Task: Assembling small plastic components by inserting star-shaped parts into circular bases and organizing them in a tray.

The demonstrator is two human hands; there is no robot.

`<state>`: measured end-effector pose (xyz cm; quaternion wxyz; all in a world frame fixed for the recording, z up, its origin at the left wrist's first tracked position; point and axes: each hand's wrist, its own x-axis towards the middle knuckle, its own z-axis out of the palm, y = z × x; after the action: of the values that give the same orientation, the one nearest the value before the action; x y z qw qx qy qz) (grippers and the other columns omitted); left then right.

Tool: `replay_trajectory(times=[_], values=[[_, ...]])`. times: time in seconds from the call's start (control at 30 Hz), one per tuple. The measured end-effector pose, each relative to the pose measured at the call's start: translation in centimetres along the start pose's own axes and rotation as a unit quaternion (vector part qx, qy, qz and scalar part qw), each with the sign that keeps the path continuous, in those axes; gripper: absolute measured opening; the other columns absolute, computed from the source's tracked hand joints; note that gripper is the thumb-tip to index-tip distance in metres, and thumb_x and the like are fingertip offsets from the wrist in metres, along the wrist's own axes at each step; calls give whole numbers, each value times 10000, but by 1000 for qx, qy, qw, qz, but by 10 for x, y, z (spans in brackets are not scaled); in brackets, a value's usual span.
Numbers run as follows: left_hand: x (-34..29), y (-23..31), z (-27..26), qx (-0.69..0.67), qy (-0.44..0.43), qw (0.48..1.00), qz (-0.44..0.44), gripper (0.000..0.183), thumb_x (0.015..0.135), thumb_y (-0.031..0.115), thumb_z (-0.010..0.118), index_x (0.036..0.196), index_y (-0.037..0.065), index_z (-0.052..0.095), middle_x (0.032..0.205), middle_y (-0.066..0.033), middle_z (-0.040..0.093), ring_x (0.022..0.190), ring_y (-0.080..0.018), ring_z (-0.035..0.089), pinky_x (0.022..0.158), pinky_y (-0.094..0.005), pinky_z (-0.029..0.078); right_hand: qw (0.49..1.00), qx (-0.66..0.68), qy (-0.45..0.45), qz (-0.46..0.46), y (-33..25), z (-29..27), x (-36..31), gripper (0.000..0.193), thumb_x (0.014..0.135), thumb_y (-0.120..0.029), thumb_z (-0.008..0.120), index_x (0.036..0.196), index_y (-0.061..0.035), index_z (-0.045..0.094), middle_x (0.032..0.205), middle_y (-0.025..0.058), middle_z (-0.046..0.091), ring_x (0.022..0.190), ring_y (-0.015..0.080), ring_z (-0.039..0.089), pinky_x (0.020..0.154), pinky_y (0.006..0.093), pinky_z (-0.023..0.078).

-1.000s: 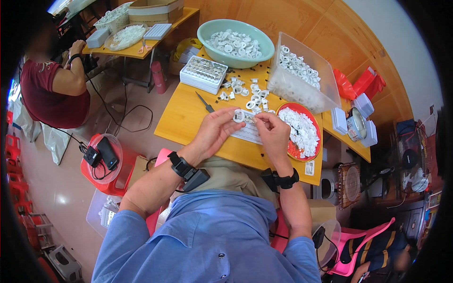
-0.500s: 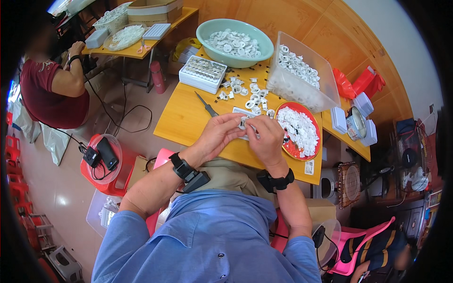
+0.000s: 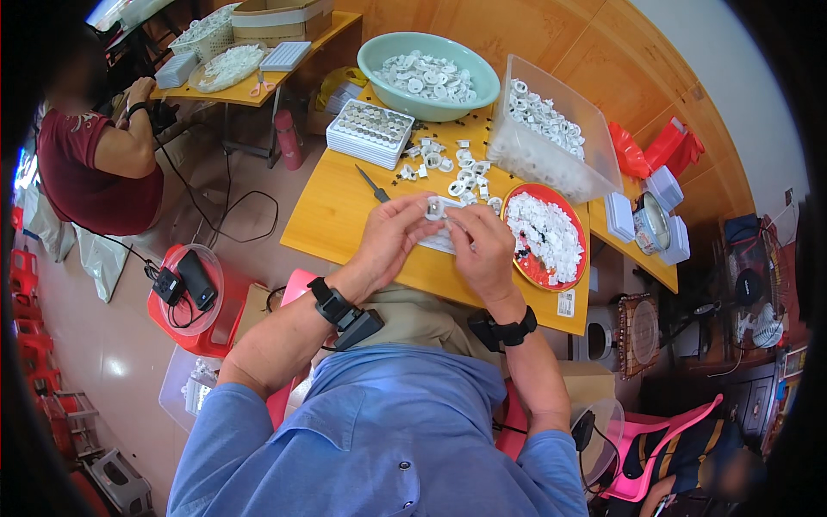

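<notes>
1. The left hand (image 3: 392, 237) pinches a white round part (image 3: 434, 207) between its fingers, above the surface (image 3: 323, 207).
2. The right hand (image 3: 484, 254) has its fingers bunched narrow beside that part; whether they grip anything, I cannot tell.
3. The pale green basin (image 3: 375, 62) holds many white round parts.
4. The clear plastic bin (image 3: 568, 96) contains white ring-shaped parts.
5. The red plate (image 3: 538, 270) carries small white pieces and some black ones.
6. The stacked white trays (image 3: 360, 152) bear rows of round pieces on top.

White ring (image 3: 435, 208), nearly edge-on before, now more face-on.
</notes>
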<state>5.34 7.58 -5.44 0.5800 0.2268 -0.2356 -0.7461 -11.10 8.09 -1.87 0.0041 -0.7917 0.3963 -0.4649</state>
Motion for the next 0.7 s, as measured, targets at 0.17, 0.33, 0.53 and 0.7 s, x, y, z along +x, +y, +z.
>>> replay_trajectory(times=[0.17,0.33,0.53,0.7], values=[[8,6,-10,-24,80,993,80,263,989,113,529,1189,-47,593,1044,-121,679,895,-191,677,857,-297,559,997,1,-67,33,8,3,-4,177,807,-17,654,959,-79,722,818,81,607,700,271,623,616,375,496],[8,8,-10,-32,111,989,96,266,987,104,519,1193,-50,586,1015,-116,680,875,-196,677,834,-291,558,987,-70,-145,-30,12,14,-11,231,793,-7,603,968,-88,729,805,83,579,704,267,611,619,371,493],[6,8,-10,-32,100,992,76,273,981,115,530,1195,-47,578,1031,-124,678,878,-199,679,812,-286,559,983,-73,-165,-18,22,8,-14,190,792,-40,613,942,-75,725,821,96,596,728,292,616,647,402,495],[4,6,-6,-40,72,995,48,269,980,114,533,1192,-48,571,1053,-138,673,914,-206,677,839,-294,562,982,0,-159,100,20,8,-10,112,848,-85,626,895,-43,720,830,120,610,782,327,634,695,418,503]])
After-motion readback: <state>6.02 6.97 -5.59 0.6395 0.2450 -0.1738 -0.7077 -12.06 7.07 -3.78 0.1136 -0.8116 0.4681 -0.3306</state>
